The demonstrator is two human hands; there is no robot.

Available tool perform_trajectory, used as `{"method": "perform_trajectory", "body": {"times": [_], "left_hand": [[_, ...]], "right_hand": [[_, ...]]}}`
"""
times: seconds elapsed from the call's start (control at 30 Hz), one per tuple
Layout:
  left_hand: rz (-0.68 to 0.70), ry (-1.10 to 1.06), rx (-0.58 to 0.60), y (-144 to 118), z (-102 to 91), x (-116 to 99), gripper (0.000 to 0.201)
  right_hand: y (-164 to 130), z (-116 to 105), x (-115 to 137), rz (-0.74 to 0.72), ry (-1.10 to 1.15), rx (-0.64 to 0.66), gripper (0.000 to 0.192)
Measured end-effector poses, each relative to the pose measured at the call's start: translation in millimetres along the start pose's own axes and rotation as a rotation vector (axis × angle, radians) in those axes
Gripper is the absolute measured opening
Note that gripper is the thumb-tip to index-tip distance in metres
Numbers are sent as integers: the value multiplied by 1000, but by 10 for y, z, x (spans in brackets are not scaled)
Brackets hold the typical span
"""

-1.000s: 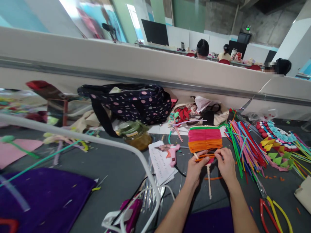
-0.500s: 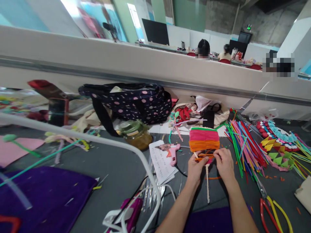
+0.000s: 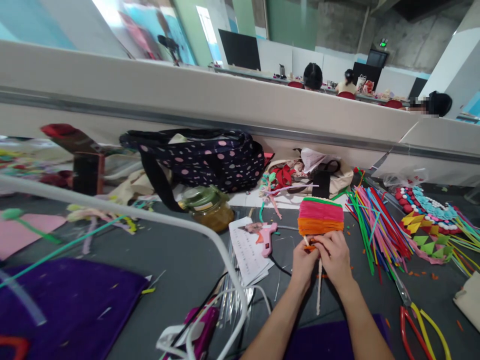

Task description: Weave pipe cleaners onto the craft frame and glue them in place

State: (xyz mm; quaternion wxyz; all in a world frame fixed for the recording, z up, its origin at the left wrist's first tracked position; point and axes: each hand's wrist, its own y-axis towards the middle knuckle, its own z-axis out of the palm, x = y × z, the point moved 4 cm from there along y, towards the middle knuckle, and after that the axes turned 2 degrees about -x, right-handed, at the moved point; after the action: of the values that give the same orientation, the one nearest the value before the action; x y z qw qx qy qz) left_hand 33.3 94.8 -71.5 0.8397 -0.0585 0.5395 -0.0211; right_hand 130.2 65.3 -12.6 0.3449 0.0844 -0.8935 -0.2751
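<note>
Nearest the near edge of the table (image 3: 180, 260), a purple cloth (image 3: 67, 300) lies at the left and red and yellow pliers (image 3: 423, 330) at the right. Between them both forearms reach forward. The left hand (image 3: 303, 262) and the right hand (image 3: 335, 257) sit touching each other, fingers curled closed around the lower end of a woven pipe-cleaner piece (image 3: 320, 217). Its fuzzy bands run crosswise, orange nearest the hands, then pink, with a thin green strip on the far end. Its long axis runs away from the person; a pale stem (image 3: 318, 290) trails back from under the hands toward the near edge.

The table is dark grey and matte, flecked with orange scraps. Left of the hands lie a pink glue gun (image 3: 265, 236) on a printed sheet (image 3: 249, 252). To the right a fan of straight coloured pipe cleaners (image 3: 378, 225) spreads out. Further back stand a glass jar (image 3: 208, 207) and a soft dark polka-dot bag (image 3: 202, 157) against a white partition (image 3: 225, 100). Beyond it, people sit at desks in a concrete-ceilinged room.
</note>
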Motion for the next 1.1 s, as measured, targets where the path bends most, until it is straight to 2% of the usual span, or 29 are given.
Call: {"method": "perform_trajectory", "body": {"times": [0.3,0.43,0.53,0.63,0.73,0.8,0.9,1.0,1.1], "left_hand": [[48,63,39,7,15,64,20],[55,37,39,4,18,49,16],[18,-8,29,-3,17,29,22],[-78,-76,11,-3,5,30,33],[-114,-120,-19,13,-19,24,40],[-110,-139,-33,27,-36,21,41],[-110,-167,-39,41,-52,22,40],[-101,-184,-34,44,-57,12,40],[-97,-184,-46,40,-62,-1,40]], "right_hand": [[-2,53,31,4,-38,27,21],[-2,62,126,-27,0,-3,23],[8,26,139,-31,75,-24,22],[29,-117,-20,68,129,-131,19],[31,-284,-308,241,121,-257,19],[26,-313,-484,342,140,-216,22],[11,-251,-627,417,206,-72,22],[-6,-172,-634,422,253,8,18],[-2,-148,-567,371,230,12,16]]}}
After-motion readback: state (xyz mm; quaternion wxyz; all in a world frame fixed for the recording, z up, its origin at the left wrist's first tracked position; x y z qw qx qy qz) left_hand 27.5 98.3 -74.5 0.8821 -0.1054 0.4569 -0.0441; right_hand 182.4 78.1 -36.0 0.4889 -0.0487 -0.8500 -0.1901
